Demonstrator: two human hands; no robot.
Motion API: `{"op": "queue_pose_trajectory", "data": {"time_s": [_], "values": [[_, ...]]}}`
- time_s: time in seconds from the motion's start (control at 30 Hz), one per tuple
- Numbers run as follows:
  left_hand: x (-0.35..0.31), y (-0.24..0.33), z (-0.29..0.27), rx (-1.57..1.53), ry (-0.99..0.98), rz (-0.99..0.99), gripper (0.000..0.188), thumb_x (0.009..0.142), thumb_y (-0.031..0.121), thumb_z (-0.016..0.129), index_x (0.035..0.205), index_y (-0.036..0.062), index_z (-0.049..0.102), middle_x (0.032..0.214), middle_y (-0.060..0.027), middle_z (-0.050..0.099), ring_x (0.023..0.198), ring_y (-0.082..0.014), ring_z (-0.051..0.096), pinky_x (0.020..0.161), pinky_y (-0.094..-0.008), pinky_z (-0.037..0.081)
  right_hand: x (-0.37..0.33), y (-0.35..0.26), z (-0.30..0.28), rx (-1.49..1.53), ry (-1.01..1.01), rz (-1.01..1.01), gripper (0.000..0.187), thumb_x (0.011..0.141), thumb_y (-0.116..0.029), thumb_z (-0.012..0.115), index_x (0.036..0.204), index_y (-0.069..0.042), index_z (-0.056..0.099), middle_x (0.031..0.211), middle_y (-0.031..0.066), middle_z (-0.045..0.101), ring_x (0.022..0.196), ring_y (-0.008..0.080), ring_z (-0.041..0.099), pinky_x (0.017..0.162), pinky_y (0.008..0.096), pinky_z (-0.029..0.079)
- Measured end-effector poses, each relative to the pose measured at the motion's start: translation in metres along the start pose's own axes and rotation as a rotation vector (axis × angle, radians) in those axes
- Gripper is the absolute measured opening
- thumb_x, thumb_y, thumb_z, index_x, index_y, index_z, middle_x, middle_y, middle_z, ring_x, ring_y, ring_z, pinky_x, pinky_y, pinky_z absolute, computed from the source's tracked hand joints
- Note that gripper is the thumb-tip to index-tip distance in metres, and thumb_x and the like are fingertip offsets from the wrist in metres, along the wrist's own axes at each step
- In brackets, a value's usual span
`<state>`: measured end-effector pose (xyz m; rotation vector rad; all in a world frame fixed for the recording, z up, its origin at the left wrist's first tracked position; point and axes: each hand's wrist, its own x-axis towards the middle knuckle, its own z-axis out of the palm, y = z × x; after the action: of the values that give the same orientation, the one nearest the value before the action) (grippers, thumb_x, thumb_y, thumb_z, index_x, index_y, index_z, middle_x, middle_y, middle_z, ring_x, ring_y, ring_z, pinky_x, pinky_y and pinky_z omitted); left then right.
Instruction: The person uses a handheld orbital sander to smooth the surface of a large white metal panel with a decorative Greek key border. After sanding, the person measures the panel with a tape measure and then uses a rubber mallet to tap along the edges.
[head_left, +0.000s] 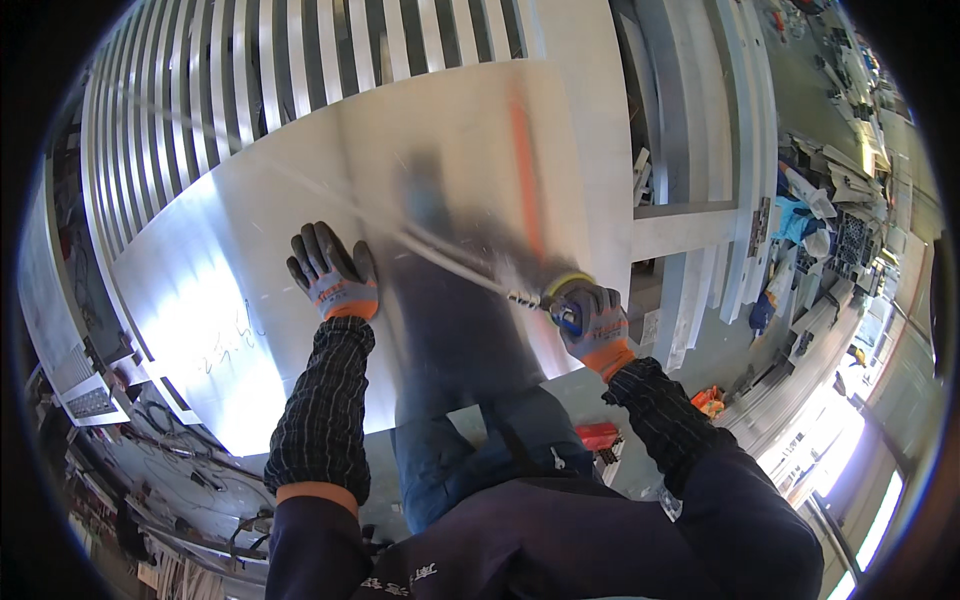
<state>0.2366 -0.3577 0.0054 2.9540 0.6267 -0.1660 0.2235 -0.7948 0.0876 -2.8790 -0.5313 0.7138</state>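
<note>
A large shiny metal sheet (300, 180) lies before me, mirroring my body. My left hand (335, 275), in a grey and orange work glove with dark fingertips, rests flat on it with the fingers spread. In my gloved right hand (600, 325), near the sheet's right front part, is a tape measure (567, 302) with a yellow and blue case. Its blade (455, 262) runs out over the sheet toward the upper left, blurred, passing beyond my left hand. Whether the blade touches the sheet I cannot tell. Handwritten marks show on the sheet's left part.
Parallel metal slats (270, 60) form the bench under the sheet's far side. Long metal profiles (705, 130) stand at the right, joined by a crossbar (685, 235). Cables (190, 450) lie on the floor at the left. A red object (598, 436) sits near my legs.
</note>
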Motion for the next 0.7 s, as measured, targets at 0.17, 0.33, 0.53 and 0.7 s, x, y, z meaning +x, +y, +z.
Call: {"op": "queue_pose_trajectory", "data": {"time_s": [0.17,0.33,0.53,0.7], "values": [[0.0,-0.005,0.01,-0.017,0.015,0.023,0.082,0.1,0.051,0.053,0.163,0.0014,0.034,0.172,-0.0208,0.026,0.16,-0.0409,0.018,0.129,-0.0587,0.01,0.078,0.026,0.001,-0.145,0.141,0.116,0.088,0.081,-0.055,0.076,0.145,0.0,0.054,0.144,0.0296,0.055,0.124,0.0498,0.06,0.094,0.0582,0.052],[-0.002,-0.001,0.002,0.059,-0.016,0.02,0.081,0.104,0.053,0.047,0.166,0.0037,0.027,0.173,-0.019,0.024,0.161,-0.0387,0.016,0.13,-0.0559,0.008,0.243,0.006,-0.103,-0.149,0.3,0.192,0.072,0.088,-0.062,0.068,0.133,-0.006,0.064,0.129,0.0242,0.065,0.109,0.0395,0.067,0.094,0.0517,0.055],[-0.004,-0.005,0.007,0.053,0.04,0.044,0.079,0.102,0.051,0.051,0.164,0.0043,0.033,0.171,-0.0196,0.029,0.16,-0.0402,0.021,0.13,-0.0561,0.011,0.206,0.003,-0.07,-0.261,0.316,0.274,0.071,0.089,-0.064,0.065,0.132,-0.008,0.064,0.132,0.0218,0.063,0.114,0.0397,0.066,0.093,0.0501,0.056],[-0.009,0.002,0.008,0.0,0.122,0.054,0.077,0.104,0.053,0.046,0.162,0.0039,0.037,0.17,-0.0196,0.032,0.159,-0.0406,0.022,0.13,-0.0562,0.012,0.037,0.015,0.005,-0.109,-0.077,0.482,0.107,0.079,-0.055,0.079,0.162,-0.003,0.034,0.164,0.0244,0.039,0.155,0.0438,0.033,0.125,0.0503,0.034]]}}
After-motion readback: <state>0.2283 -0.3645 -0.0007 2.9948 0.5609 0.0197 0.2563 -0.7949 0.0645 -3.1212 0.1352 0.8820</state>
